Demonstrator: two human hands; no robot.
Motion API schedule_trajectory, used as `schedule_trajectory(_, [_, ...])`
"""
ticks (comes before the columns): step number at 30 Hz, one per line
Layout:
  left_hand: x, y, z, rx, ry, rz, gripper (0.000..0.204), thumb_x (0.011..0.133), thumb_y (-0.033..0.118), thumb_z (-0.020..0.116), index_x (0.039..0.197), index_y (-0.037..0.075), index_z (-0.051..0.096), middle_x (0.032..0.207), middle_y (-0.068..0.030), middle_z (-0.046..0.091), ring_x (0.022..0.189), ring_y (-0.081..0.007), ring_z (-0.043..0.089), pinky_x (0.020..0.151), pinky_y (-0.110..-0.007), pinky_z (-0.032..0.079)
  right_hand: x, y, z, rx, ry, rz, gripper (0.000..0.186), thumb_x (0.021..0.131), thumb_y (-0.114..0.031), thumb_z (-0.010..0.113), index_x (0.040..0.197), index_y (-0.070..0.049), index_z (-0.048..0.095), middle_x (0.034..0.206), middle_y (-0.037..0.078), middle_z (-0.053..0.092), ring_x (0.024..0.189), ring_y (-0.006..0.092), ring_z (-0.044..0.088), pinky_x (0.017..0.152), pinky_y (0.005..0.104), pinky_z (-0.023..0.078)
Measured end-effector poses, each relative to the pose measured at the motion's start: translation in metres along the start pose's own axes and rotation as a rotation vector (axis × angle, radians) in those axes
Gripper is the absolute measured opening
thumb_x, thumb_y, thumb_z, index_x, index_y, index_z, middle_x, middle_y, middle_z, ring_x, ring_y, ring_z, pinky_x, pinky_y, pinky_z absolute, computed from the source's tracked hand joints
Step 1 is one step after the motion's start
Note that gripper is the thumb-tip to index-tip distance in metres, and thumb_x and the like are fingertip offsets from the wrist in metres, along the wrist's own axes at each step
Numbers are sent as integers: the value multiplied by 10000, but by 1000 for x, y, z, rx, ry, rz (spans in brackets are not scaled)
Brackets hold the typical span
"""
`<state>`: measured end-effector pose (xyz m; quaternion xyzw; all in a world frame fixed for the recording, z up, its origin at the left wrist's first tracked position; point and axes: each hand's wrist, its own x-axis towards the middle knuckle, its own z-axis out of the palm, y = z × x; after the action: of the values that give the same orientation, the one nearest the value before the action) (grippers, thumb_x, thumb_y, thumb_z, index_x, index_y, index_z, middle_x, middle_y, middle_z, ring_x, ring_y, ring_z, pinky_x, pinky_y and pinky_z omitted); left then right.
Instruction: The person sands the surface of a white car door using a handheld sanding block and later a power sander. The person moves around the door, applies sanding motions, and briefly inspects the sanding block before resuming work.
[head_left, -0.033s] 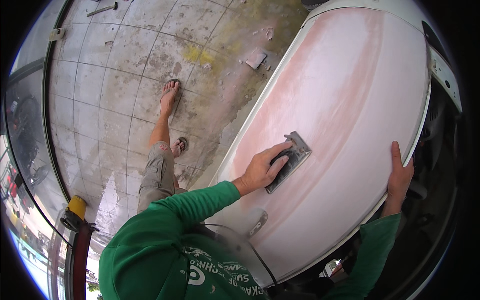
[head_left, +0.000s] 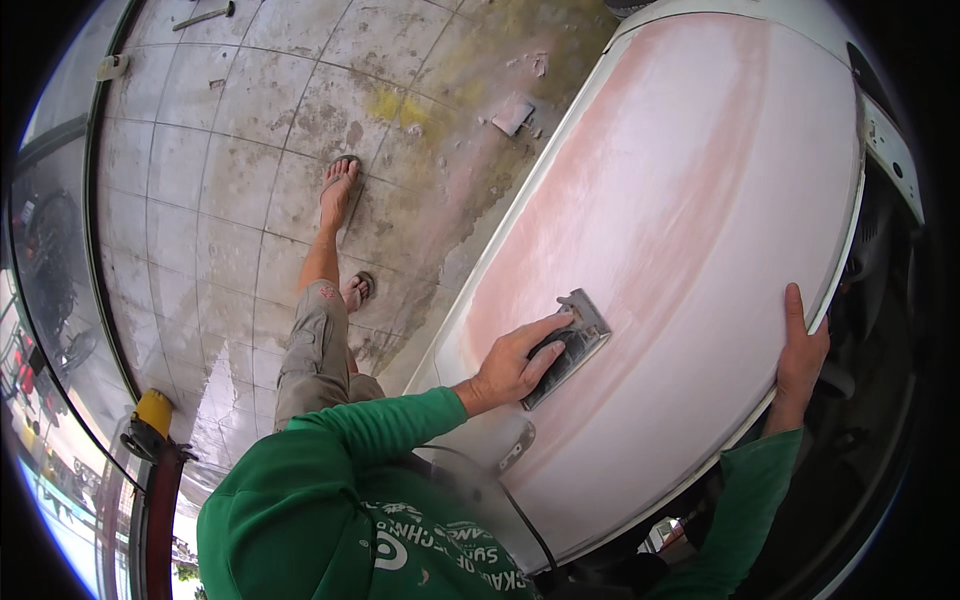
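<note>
My left hand [head_left: 508,368] holds a grey sanding block [head_left: 566,350], which lies flat on a long car body panel [head_left: 700,260] with a chalky white surface and broad pink patches. My right hand [head_left: 800,360] grips the panel's far right edge, index finger extended along it and the other fingers wrapped round, partly hidden. Below the block are an oblong recess with holes [head_left: 517,445] in the panel and a dark hose or cord [head_left: 520,515], partly behind my green-sleeved body.
My sandalled feet stand on a stained tiled floor [head_left: 240,170], with a hammer-like tool [head_left: 205,17] and a dusty scrap [head_left: 512,115]. At left are a glass-fronted frame [head_left: 55,270] and a yellow object [head_left: 150,415]. A perforated white bracket [head_left: 890,160] and dark car interior border the panel's right.
My left hand and the sanding block have slid toward me and slightly left along the panel. My right hand has barely moved.
</note>
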<state>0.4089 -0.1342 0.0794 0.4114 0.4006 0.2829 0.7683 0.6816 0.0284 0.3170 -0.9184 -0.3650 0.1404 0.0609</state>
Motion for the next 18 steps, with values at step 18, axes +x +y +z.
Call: schedule_trajectory(18, [-40, -35, -14, -61, -65, -66, 404, 1014, 143, 574, 1410, 61, 569, 1354, -181, 640, 1275, -304, 615, 1112, -372, 439, -2, 12, -6, 34, 28, -36, 689, 961, -427, 724, 1388, 83, 545, 1283, 201, 647, 1123, 254, 633, 991, 358, 495])
